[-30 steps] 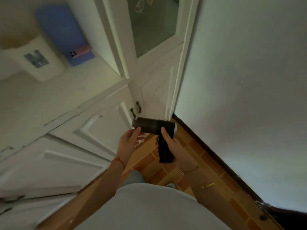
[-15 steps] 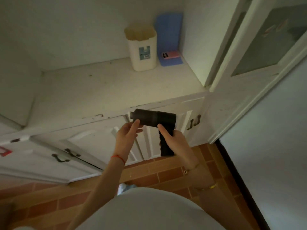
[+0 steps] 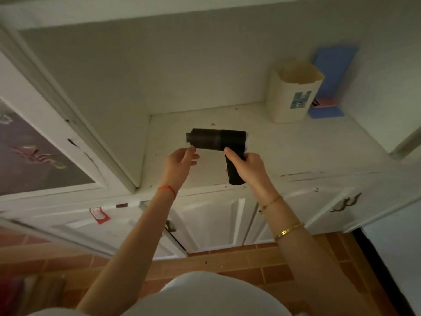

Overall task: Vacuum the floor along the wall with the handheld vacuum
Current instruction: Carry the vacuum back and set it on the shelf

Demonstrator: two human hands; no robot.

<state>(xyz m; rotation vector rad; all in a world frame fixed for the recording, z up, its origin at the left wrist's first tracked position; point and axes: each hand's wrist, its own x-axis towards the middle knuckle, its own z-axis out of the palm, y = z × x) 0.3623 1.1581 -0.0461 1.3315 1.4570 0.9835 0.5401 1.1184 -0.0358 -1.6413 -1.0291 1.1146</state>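
white cabinet counter (image 3: pixel 284 153) | vacuum (image 3: pixel 216 140): black, cylindrical | right hand (image 3: pixel 247 166) grip wraps handle | left hand (image 3: pixel 181 164) loose

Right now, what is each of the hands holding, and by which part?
The right hand grips the handheld vacuum by its downward handle. The left hand holds nothing firmly; its fingertips only touch the barrel's underside near the nozzle end.

Black handheld vacuum (image 3: pixel 216 140). White cabinet (image 3: pixel 273 153), cream bin (image 3: pixel 289 99) (blue-patterned label). Terracotta brick-pattern floor (image 3: pixel 227 263).
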